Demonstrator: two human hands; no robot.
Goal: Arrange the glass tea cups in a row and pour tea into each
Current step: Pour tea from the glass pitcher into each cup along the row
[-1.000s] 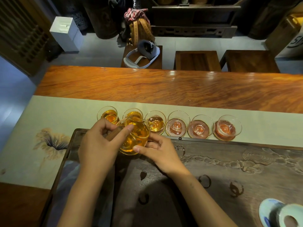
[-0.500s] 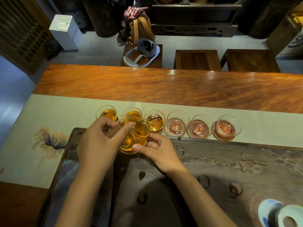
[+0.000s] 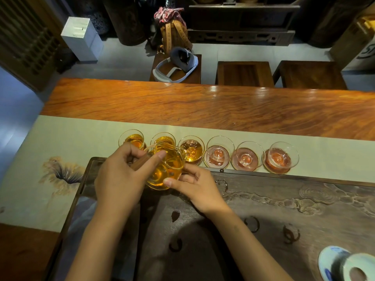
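Note:
Several glass tea cups stand in a row on the pale runner [image 3: 81, 136]. The leftmost cup [image 3: 133, 138] and second cup [image 3: 163, 138] hold amber tea. The third cup [image 3: 192, 150] is partly filled, with the pitcher's spout over it. The fourth cup [image 3: 219, 154], fifth cup [image 3: 246, 157] and sixth cup [image 3: 281, 158] look empty on copper saucers. My left hand [image 3: 119, 179] grips the wooden handle of a glass pitcher [image 3: 166, 170] of amber tea, tilted to the right. My right hand [image 3: 194, 185] supports the pitcher's base with its fingertips.
A dark carved tea tray [image 3: 284, 209] lies under my arms. A blue-and-white porcelain lidded bowl [image 3: 343, 264] sits at its lower right corner. Beyond the runner is the bare polished wooden table [image 3: 203, 106], then three low stools, one holding a headset [image 3: 176, 65].
The pitcher stays tilted over the third cup, and the tea level in that cup has risen slightly. Both hands have kept their hold.

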